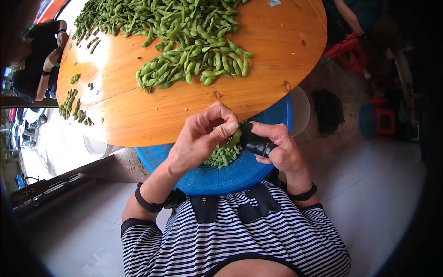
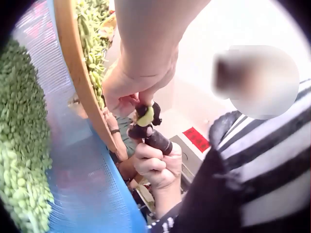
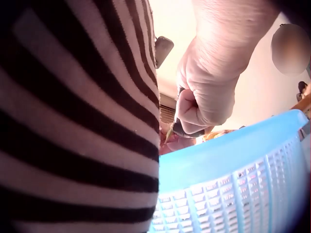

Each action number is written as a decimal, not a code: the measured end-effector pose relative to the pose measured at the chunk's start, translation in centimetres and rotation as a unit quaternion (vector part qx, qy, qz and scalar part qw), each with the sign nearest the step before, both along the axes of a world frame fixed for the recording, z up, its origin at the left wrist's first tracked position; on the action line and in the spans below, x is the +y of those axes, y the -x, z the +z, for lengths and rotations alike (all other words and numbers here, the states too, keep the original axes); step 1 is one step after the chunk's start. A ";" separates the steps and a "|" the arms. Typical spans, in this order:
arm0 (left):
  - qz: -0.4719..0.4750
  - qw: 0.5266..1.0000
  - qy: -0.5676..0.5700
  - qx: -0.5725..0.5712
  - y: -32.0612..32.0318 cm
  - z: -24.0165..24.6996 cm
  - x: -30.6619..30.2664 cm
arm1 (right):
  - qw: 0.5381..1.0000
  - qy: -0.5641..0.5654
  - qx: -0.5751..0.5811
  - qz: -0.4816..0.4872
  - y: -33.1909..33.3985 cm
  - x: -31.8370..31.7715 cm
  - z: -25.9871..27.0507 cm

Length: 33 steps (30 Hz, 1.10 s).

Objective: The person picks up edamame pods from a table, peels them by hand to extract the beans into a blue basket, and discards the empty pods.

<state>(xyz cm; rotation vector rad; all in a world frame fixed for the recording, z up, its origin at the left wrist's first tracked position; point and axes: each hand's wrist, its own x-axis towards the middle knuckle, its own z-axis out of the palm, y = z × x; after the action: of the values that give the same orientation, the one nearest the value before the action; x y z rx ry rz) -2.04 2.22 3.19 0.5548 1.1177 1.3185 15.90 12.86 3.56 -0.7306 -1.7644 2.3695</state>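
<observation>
In the head view my left hand point(image 1: 203, 136) pinches a green soybean pod point(image 1: 235, 138) between thumb and fingertips over the basket. My right hand point(image 1: 284, 150) has its fingers curled about a black tube-shaped piece point(image 1: 256, 142) with a narrow pale ring, whose kind I cannot tell. The black end meets the pod, as the left wrist view shows too, with the pod point(image 2: 146, 117) bright green against the black. Below both hands, shelled green soybeans point(image 1: 223, 157) lie in a blue plastic basket point(image 1: 194, 177) at my lap.
Whole soybean pods point(image 1: 198, 60) are heaped on the orange wooden table point(image 1: 277, 55), whose edge overhangs the basket. Darker scraps point(image 1: 74, 108) lie at its left. Another person point(image 1: 39, 60) sits at the far left. A red stool point(image 1: 348, 55) and a black bag-like thing point(image 1: 327, 111) are at right.
</observation>
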 end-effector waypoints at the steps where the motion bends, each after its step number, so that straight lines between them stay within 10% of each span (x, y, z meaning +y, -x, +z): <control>1: 0.035 0.998 -0.008 0.049 -0.5 0.3 0.0 | 0.999 0.005 -0.021 -0.030 0.0 0.0 -0.1; 5: 0.035 0.907 -0.065 0.415 -1.0 -0.4 -0.2 | 0.997 -0.022 0.034 -0.060 0.4 -0.4 -0.1; 9: 0.025 0.853 -0.139 0.502 -0.3 -1.0 -0.4 | 0.983 -0.172 0.044 -0.042 0.4 -0.2 -1.4; 17: 0.005 0.990 0.007 0.144 -0.4 -1.4 -0.4 | 0.924 -0.363 0.014 -0.119 1.8 -2.2 -1.4; 33: 0.193 0.948 -0.051 -0.247 -3.8 -2.6 0.1 | 0.833 -0.519 0.036 -0.188 3.1 -4.4 -1.6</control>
<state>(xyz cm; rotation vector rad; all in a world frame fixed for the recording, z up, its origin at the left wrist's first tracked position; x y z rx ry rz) 1.75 2.32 0.57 0.0589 0.7604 1.7424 12.84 8.44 1.93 -0.6655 -2.1920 0.9061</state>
